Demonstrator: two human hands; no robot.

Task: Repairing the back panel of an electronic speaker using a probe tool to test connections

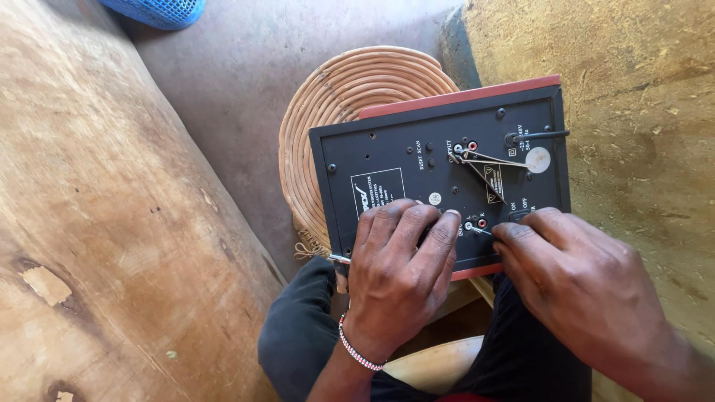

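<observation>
Nearest the camera: dark trousers over the knees (298, 335), a pale curved seat edge (436, 365) between them. Left hand (398, 272), red-and-white beaded wristband (357, 351) on it, lies fingers-down and curled on the lower edge of the black rear panel of a red-sided wooden speaker box (395, 160); a thin metal tool tip (340, 259) shows beside it (cannot tell if the fingers grip it). Right hand (577, 279) pinches at a thin wire by the small red and white input sockets (475, 223), fingertips closed. The box rests panel-up across the lap and a coiled cane basket-weave stool (342, 97). Judged stiff, boxy and fairly heavy; best held by its side edges, since the thin grey wires (488, 165) and sockets look fragile. Panel matte, screwed at corners. Beyond: rough earthen wall (640, 89), smooth worn wooden surface (97, 208), dusty floor (246, 67), blue plastic mesh basket (160, 10).
</observation>
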